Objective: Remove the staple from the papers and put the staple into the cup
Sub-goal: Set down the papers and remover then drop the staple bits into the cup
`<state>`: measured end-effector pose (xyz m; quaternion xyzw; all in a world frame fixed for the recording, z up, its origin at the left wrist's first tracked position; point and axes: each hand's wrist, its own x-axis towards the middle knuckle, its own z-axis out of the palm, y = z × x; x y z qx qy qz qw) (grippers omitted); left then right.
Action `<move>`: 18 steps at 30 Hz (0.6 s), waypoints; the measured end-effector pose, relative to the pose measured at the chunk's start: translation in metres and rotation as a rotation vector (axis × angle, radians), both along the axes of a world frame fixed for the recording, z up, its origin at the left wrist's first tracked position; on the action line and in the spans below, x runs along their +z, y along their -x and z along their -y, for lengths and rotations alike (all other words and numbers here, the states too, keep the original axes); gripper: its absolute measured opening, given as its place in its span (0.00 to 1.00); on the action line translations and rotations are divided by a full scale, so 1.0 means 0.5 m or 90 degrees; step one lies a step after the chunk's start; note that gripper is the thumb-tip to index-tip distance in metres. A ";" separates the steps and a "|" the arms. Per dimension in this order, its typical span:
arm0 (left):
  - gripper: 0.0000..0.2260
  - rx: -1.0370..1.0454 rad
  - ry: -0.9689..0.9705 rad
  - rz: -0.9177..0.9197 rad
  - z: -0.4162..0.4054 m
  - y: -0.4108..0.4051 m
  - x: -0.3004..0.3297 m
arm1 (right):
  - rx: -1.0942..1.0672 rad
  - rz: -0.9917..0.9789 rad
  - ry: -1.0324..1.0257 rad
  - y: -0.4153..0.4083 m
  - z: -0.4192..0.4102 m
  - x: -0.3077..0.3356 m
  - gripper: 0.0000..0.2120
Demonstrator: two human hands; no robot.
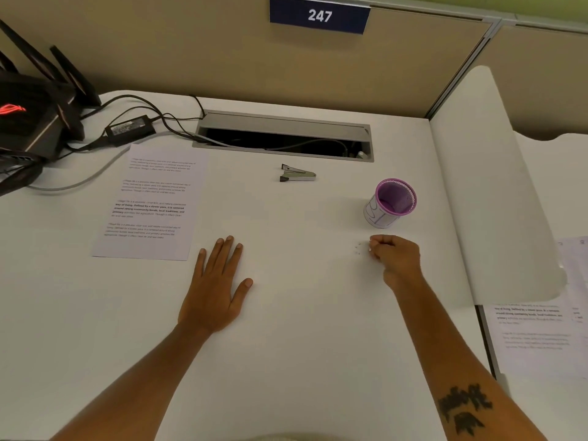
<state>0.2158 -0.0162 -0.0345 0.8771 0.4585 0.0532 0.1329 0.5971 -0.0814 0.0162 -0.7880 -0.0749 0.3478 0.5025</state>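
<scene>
**Right fingers curled by staples**

My left hand lies flat on the table, fingers released. My right hand has fingers curled; can't tell if they pinch anything. Tiny staples sit just left of it. Cup just beyond. Papers far left, stapler behind.

Left hand lies flat on the desk; right hand curls beside tiny staples.

Papers left on desk; staple remover behind centre; cup right.
</scene>
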 end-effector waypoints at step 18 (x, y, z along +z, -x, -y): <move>0.33 0.001 -0.005 -0.004 -0.003 0.001 -0.004 | 0.080 0.268 0.000 -0.115 -0.087 0.198 0.06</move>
